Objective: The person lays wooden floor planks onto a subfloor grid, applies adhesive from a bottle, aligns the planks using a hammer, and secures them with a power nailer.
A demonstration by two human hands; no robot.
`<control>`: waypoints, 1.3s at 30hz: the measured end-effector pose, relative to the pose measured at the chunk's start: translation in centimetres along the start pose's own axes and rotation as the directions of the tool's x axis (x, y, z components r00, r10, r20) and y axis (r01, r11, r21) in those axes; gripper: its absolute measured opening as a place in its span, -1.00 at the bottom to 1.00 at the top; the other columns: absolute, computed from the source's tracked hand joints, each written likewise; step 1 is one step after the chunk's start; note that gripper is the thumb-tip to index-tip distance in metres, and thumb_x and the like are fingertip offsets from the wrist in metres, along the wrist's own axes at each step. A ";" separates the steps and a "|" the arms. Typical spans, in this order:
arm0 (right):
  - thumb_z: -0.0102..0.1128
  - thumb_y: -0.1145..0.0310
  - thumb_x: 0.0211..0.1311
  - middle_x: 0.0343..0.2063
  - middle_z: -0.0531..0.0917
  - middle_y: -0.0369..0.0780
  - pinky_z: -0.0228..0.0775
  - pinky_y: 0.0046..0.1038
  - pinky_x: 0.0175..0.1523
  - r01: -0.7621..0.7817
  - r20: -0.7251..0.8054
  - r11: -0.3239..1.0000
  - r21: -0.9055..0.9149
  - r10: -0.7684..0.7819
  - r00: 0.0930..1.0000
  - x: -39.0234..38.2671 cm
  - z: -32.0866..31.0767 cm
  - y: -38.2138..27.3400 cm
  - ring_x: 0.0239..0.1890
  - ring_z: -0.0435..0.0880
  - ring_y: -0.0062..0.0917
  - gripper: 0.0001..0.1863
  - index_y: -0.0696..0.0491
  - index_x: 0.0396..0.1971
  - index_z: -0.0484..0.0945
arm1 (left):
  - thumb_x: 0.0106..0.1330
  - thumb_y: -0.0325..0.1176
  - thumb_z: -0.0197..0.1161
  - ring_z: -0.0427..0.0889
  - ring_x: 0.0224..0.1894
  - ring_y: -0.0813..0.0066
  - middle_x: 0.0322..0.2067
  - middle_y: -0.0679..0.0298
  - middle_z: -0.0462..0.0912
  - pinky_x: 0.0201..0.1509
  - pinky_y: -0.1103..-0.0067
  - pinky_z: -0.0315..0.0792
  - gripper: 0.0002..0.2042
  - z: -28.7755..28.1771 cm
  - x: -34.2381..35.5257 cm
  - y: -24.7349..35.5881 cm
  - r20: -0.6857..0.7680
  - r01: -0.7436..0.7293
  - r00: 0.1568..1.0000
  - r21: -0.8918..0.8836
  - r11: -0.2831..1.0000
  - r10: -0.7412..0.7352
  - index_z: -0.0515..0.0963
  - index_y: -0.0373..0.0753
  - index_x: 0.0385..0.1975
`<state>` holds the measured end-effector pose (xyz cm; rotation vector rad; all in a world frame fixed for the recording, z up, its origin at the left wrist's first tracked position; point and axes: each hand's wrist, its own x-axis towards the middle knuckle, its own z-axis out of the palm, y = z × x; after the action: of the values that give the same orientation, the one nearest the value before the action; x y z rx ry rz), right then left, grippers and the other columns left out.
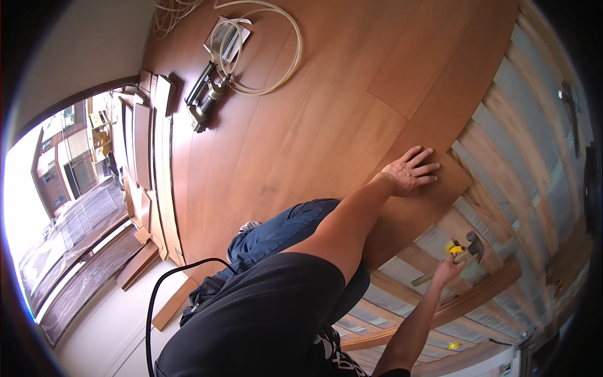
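Observation:
My left hand (411, 173) lies with spread fingers on a reddish-brown floorboard (408, 220) at the edge of the laid floor. To its lower right, my right hand (448, 269) is closed round the wooden handle of a claw hammer (475, 247). The hammer's dark metal head points up and right, over the bare joists. A small yellow object (454, 247) shows against the right hand's fingers; whether it is held too, I cannot make out.
Wooden joists (502, 132) over grey sheeting run along the right. On the laid floor (301, 138) at upper left lie a nail gun (207, 97), a coiled pale hose (298, 47) and an opened box (227, 39). Loose boards (143, 144) are stacked at left. A loose plank (477, 286) crosses the joists.

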<state>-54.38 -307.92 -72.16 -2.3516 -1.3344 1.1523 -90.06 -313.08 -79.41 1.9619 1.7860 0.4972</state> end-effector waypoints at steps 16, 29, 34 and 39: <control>0.26 0.43 0.17 0.07 0.52 0.10 0.49 -0.06 0.14 -0.150 -0.083 0.538 -0.830 0.148 0.986 -21.2 -11.7 20.4 0.10 0.61 -0.04 -0.57 0.12 0.09 0.56 | 0.29 -0.39 0.09 0.56 0.08 0.19 -0.01 0.23 0.63 0.14 0.26 0.44 -0.70 -22.4 -34.7 -22.3 -0.519 0.871 0.470 0.140 0.472 -0.714 0.62 -0.07 -0.01; 0.39 0.43 0.03 0.11 0.52 0.02 0.42 -0.10 0.21 0.607 0.251 0.585 -0.538 -0.576 0.778 -34.5 -1.8 3.9 0.14 0.53 -0.01 -0.57 0.06 -0.02 0.59 | 0.20 -0.07 0.40 0.13 0.50 0.18 0.44 0.29 0.30 0.53 0.15 -0.08 -0.16 -27.9 -45.2 -30.0 -0.031 0.906 0.252 0.359 0.225 -0.967 0.15 -0.10 0.46; 0.36 0.44 0.09 0.11 0.52 0.01 0.40 -0.13 0.24 0.690 0.373 0.543 -0.479 -0.586 0.719 -40.1 0.7 -3.1 0.15 0.53 -0.05 -0.60 0.05 -0.01 0.61 | 0.24 -0.11 0.40 0.46 0.18 0.12 -0.02 0.11 0.71 0.33 0.10 0.11 -0.37 -28.8 -47.3 -30.1 -0.105 0.760 0.594 0.398 0.514 -0.798 0.41 -0.23 0.28; 0.22 0.48 0.16 0.13 0.55 -0.06 0.39 -0.12 0.25 0.952 0.361 0.204 -0.227 -0.891 0.276 -44.1 5.7 -14.3 0.15 0.57 -0.14 -0.63 0.10 0.01 0.61 | 0.12 -0.09 0.45 0.61 -0.13 0.09 -0.33 0.16 0.75 0.08 0.13 0.27 -0.46 -33.4 -39.1 -13.0 0.003 0.378 0.924 0.154 0.913 -0.383 0.57 -0.30 0.04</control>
<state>-80.30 -336.03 -45.27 -0.9867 -2.6730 0.6101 -122.89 -348.45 -57.35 1.6356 2.1704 0.2021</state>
